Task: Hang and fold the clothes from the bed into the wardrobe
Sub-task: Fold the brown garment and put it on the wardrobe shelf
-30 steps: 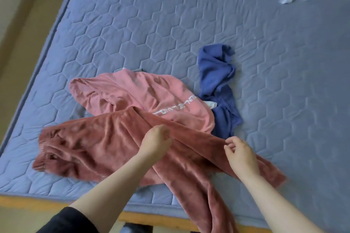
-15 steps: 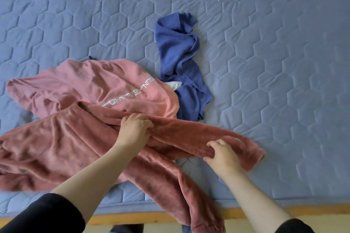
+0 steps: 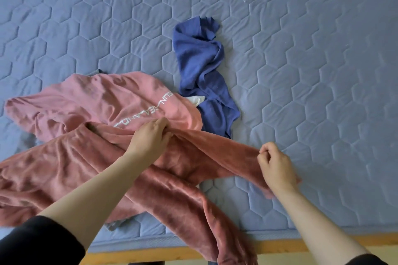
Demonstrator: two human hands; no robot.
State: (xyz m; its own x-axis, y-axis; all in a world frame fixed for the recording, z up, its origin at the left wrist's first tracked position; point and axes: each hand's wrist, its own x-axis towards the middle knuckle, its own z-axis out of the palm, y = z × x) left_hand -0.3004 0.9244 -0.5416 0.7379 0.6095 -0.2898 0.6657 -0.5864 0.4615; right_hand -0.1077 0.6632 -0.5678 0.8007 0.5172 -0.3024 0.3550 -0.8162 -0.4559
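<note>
On the bed (image 3: 301, 71), right hand (image 3: 276, 168) has slid outward — fleece trousers (image 3: 64, 168) pulled straighter.

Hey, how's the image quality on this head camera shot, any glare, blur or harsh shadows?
Head view: soft, even daylight, no glare on the quilted mattress; only a faint shadow beside the right hand; the left hand and velvety red garment look slightly soft rather than crisp.
</note>
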